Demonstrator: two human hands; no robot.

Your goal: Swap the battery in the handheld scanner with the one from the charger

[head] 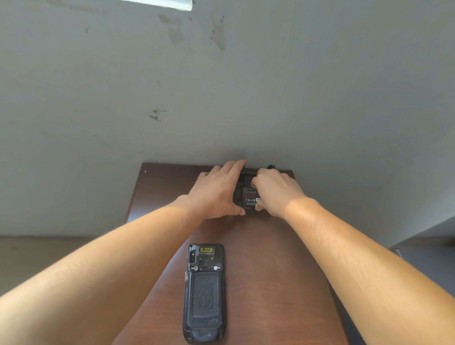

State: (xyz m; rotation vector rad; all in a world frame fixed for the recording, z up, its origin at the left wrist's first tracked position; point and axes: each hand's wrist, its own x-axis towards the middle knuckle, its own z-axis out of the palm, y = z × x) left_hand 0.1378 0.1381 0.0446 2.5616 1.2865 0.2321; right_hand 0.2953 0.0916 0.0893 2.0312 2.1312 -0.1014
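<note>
The black handheld scanner [205, 292] lies face down near the front of the brown wooden table [273, 281], its back cover on. At the table's far edge, against the wall, stands the black charger [239, 193] with a labelled black battery [249, 196] in it. My left hand [217, 190] grips the charger's left side, fingers over its top. My right hand [275, 192] pinches the battery, thumb at its near end and fingers at its far end. Both hands hide most of the charger.
A grey wall [252, 94] rises directly behind the table. A dark surface [434, 262] sits to the right of the table. The floor [29, 261] shows at the left. A small black knob [271, 166] pokes up behind my right hand.
</note>
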